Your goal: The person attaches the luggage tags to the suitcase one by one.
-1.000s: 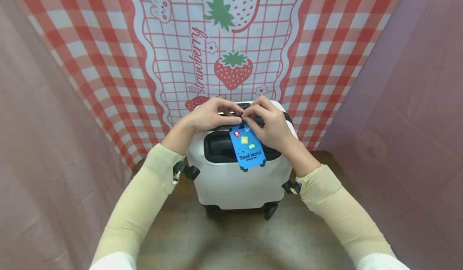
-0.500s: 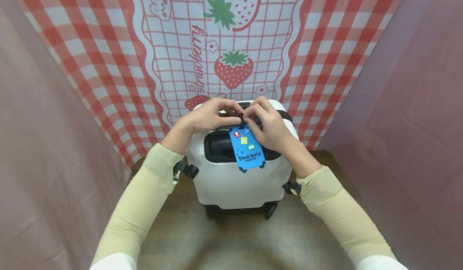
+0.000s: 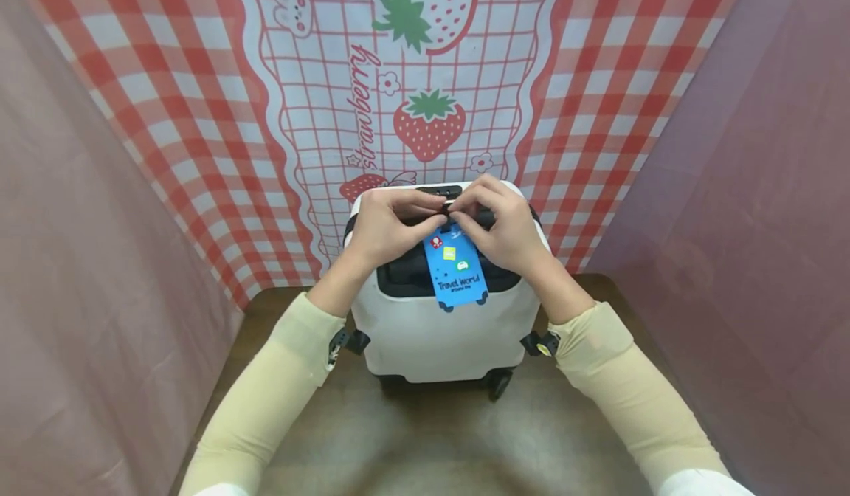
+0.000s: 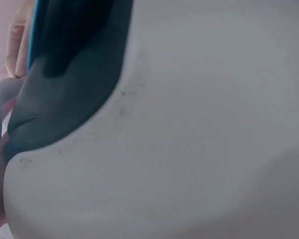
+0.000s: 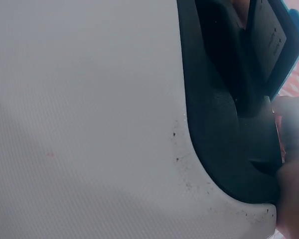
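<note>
I'm on the feed, and both hands are meeting over the white suitcase, which stands on its wheels on the brown counter. Left hand first: thumb and fingers pinching at the black strap from its left. Right hand, same story from the other side, thumb and forefinger closed on that strap, though the exact contact is tiny and partly tucked behind fingertips.

And there's the blue luggage tag, hanging from the strap just below the fingertips, lying across the black recess in the case. Its long axis runs from the strap back towards the wearer, lower end drifting a touch right. The right wrist camera has me seeing its back, canted away from the recess.

Here's what I reckon matters: the strap sits right between the two sets of fingertips, neither hand clearly nearer, while the tag's body leans to the right hand's side. Any threading or fastening, I'd judge, works across that narrow gap, with the tag hanging clear beneath.
</note>
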`<state>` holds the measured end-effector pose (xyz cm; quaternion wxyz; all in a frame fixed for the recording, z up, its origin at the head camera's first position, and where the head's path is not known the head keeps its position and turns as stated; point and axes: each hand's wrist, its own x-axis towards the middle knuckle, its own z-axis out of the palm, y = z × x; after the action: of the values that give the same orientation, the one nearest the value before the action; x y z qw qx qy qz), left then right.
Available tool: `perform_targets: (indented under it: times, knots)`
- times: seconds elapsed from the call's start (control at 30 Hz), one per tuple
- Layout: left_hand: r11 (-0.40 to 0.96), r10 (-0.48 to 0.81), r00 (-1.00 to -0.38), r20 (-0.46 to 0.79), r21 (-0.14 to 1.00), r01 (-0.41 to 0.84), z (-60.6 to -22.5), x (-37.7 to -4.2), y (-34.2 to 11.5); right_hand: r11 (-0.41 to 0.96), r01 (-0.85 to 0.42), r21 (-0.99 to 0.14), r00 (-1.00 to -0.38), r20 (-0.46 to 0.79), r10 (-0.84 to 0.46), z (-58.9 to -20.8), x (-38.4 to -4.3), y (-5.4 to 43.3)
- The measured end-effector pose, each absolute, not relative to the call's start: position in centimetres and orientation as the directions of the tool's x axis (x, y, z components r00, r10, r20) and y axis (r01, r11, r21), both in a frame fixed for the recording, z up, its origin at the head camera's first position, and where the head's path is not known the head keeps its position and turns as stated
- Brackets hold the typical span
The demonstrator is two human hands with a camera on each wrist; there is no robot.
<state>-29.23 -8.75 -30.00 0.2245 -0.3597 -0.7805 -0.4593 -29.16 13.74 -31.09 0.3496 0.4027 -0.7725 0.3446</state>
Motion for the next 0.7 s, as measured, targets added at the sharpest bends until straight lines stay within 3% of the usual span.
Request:
perform_targets:
  times: [0.33, 0.7]
  knots:
    - [0.428, 0.378, -0.495, 0.783, 0.326, 0.843, -30.56, -29.04, -8.44, 0.427, -0.855, -0.294, -0.461, 0.809, -0.364, -31.18, -28.98, 13.93]
    - [0.497, 0.371, -0.534, 0.760, 0.323, 0.805, -30.60, -29.02, -8.38, 0.395, -0.855, -0.337, -0.486, 0.786, -0.381, -31.05, -29.16, 13.99]
